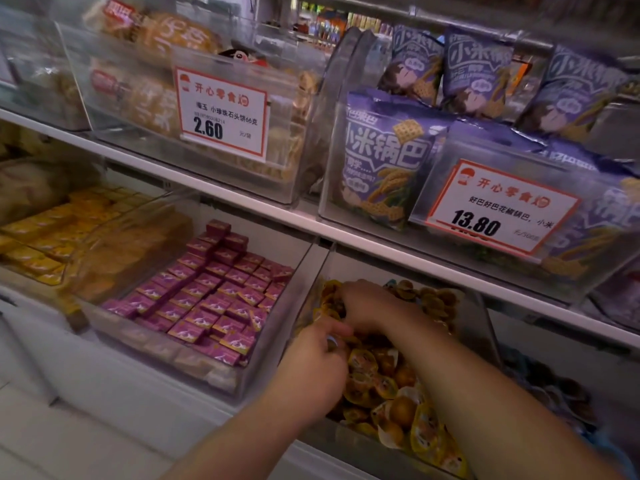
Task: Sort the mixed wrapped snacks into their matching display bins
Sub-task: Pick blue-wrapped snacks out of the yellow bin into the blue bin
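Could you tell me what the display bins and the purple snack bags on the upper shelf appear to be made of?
The display bins look like clear rigid plastic, probably acrylic: the snacks show through their walls, which catch soft glare. The purple snack bags look like printed plastic film with a slightly glossy finish: they crinkle and have sealed edges. Whether the film is foil-lined cannot be told.

price tag 2.60 [221, 114] | price tag 13.80 [498, 206] | white shelf edge [242, 199]

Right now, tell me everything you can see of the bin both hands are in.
The clear plastic bin sits on the lower shelf, right of the purple boxes, tilted toward the front. It is heaped with small yellow-wrapped snacks. The left hand and right hand reach into the pile; what they grip is blurred.
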